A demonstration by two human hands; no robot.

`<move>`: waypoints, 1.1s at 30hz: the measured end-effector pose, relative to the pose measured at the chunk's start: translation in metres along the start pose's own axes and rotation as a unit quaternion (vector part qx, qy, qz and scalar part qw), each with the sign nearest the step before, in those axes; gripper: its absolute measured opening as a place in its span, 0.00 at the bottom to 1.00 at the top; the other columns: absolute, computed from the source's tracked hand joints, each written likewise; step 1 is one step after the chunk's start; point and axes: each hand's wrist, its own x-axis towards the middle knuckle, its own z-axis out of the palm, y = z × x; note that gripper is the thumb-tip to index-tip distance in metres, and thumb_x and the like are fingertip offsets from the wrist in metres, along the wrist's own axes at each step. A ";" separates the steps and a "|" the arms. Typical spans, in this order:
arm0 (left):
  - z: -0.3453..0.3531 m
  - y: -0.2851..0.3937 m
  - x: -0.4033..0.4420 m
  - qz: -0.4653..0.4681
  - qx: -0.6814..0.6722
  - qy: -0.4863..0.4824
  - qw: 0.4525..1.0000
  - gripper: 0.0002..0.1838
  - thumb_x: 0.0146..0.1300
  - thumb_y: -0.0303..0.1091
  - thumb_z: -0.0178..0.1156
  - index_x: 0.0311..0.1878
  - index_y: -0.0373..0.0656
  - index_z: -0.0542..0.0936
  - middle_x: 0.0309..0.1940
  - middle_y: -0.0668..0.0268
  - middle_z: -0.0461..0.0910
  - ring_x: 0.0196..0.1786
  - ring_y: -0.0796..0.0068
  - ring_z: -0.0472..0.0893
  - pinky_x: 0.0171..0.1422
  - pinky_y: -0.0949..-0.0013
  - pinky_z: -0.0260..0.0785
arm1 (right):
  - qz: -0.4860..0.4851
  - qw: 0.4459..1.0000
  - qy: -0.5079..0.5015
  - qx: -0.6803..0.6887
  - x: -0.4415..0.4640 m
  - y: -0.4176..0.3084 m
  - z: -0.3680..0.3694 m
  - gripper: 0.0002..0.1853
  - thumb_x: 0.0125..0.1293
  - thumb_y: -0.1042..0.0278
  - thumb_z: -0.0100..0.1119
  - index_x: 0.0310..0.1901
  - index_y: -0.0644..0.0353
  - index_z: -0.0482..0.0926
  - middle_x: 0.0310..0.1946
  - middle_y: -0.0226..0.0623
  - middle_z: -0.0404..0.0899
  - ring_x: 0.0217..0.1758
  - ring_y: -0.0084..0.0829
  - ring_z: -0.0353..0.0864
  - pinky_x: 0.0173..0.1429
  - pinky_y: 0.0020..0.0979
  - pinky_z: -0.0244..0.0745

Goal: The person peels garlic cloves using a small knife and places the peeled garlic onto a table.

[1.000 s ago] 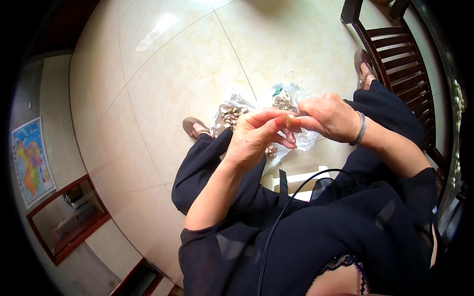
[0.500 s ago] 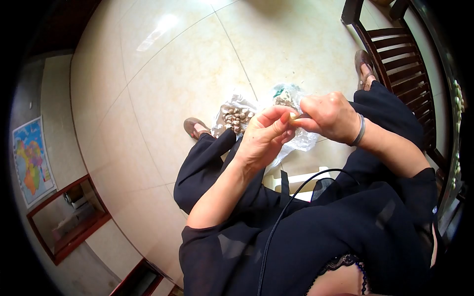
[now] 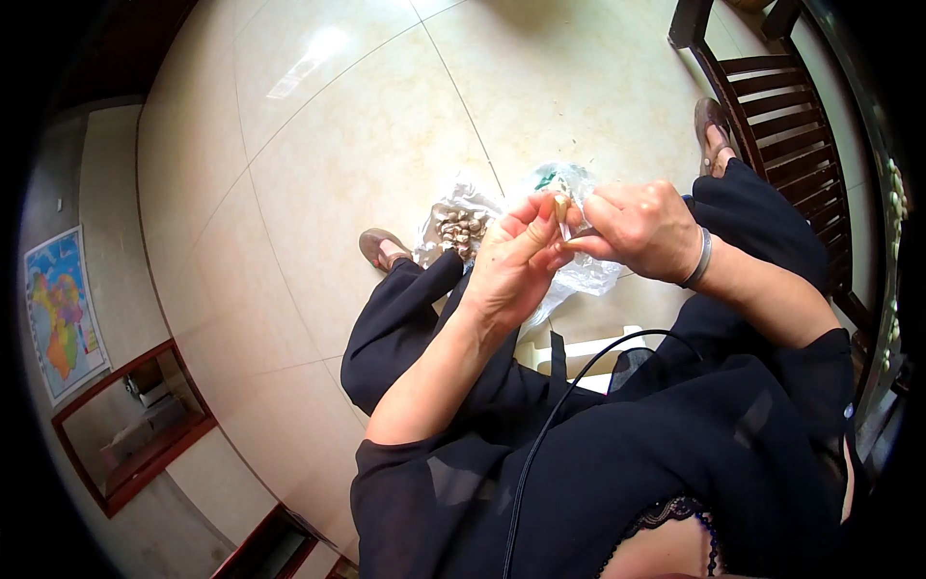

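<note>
Between the thumb and fingers of my left hand (image 3: 514, 253) is a small pale yellowish piece that looks like a garlic clove (image 3: 561, 206). My right hand (image 3: 640, 230) is closed around what appears to be a small knife (image 3: 566, 232); only a thin shiny strip of it shows beside the clove, and its handle is hidden in the fist. Both hands meet in front of my lap, fingertips almost touching. Beyond my left hand, several brown-and-white garlic cloves (image 3: 458, 232) lie in a white plastic bag (image 3: 472, 193). Behind my fingers a clear plastic bag (image 3: 593, 278) is partly hidden.
The bags rest on the tiled floor (image 3: 338, 174) between my feet. A cream plastic stool or box (image 3: 588, 349) is below my hands. A dark slatted wooden chair (image 3: 779, 121) stands at the right. A black cord (image 3: 529, 454) crosses my clothing. A map (image 3: 66, 314) hangs at the left.
The clove in my left fingers has turned more upright and shows more. My right hand has shifted slightly down, its thumb lower beside the clove.
</note>
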 end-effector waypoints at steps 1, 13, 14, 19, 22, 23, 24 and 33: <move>-0.001 0.000 0.000 0.003 -0.003 -0.014 1.000 0.11 0.60 0.37 0.56 0.43 0.43 0.72 0.35 0.69 0.74 0.34 0.84 0.70 0.36 0.81 0.60 | -0.002 1.000 -0.007 -0.007 0.000 0.000 0.000 0.19 0.58 0.48 0.52 0.26 0.59 0.71 0.18 0.32 0.72 0.19 0.28 0.75 0.20 0.25 0.70; -0.005 0.000 0.000 0.027 -0.008 -0.011 1.000 0.13 0.56 0.32 0.60 0.44 0.43 0.73 0.37 0.67 0.75 0.35 0.78 0.73 0.37 0.77 0.65 | 0.085 0.989 -0.003 0.122 -0.003 0.006 -0.003 0.20 0.57 0.50 0.54 0.27 0.62 0.66 0.20 0.43 0.69 0.22 0.43 0.72 0.25 0.35 0.67; -0.004 -0.001 0.000 0.025 -0.008 -0.011 1.000 0.13 0.56 0.32 0.60 0.44 0.43 0.73 0.37 0.67 0.75 0.35 0.78 0.73 0.37 0.77 0.65 | 0.087 0.989 -0.003 0.122 -0.003 0.007 -0.001 0.21 0.59 0.49 0.51 0.27 0.62 0.66 0.20 0.43 0.69 0.22 0.42 0.73 0.24 0.34 0.67; -0.003 -0.002 -0.001 0.042 -0.006 -0.022 0.999 0.13 0.54 0.30 0.62 0.42 0.43 0.74 0.37 0.67 0.76 0.35 0.77 0.73 0.36 0.75 0.66 | 0.092 0.986 -0.010 0.140 -0.002 0.008 0.002 0.23 0.63 0.46 0.45 0.27 0.62 0.66 0.20 0.43 0.70 0.22 0.41 0.74 0.25 0.33 0.68; -0.002 -0.003 -0.001 0.053 -0.001 -0.028 0.998 0.13 0.54 0.30 0.62 0.42 0.43 0.74 0.37 0.67 0.76 0.35 0.77 0.74 0.37 0.75 0.66 | 0.088 0.985 -0.011 0.150 -0.002 0.008 0.002 0.22 0.63 0.47 0.44 0.27 0.62 0.66 0.20 0.43 0.71 0.22 0.40 0.74 0.25 0.33 0.68; -0.002 -0.003 -0.001 0.053 -0.001 -0.028 0.998 0.13 0.54 0.30 0.62 0.42 0.43 0.74 0.37 0.67 0.76 0.35 0.77 0.74 0.37 0.75 0.66 | 0.083 0.984 -0.011 0.155 -0.002 0.008 0.002 0.22 0.63 0.47 0.44 0.27 0.61 0.67 0.20 0.43 0.71 0.22 0.40 0.74 0.25 0.33 0.68; -0.002 -0.004 -0.001 0.051 0.001 -0.031 0.998 0.12 0.54 0.30 0.62 0.42 0.44 0.74 0.37 0.67 0.76 0.36 0.77 0.74 0.38 0.75 0.66 | 0.084 0.984 -0.011 0.155 -0.002 0.007 0.002 0.22 0.63 0.47 0.44 0.27 0.61 0.67 0.20 0.43 0.71 0.22 0.40 0.74 0.25 0.33 0.68; -0.008 -0.006 -0.001 0.044 0.015 -0.033 0.998 0.11 0.54 0.30 0.61 0.41 0.45 0.75 0.39 0.69 0.75 0.37 0.78 0.74 0.40 0.74 0.67 | 0.071 0.980 -0.036 0.181 -0.001 0.007 -0.002 0.20 0.65 0.50 0.43 0.28 0.61 0.69 0.18 0.43 0.71 0.23 0.40 0.74 0.26 0.33 0.68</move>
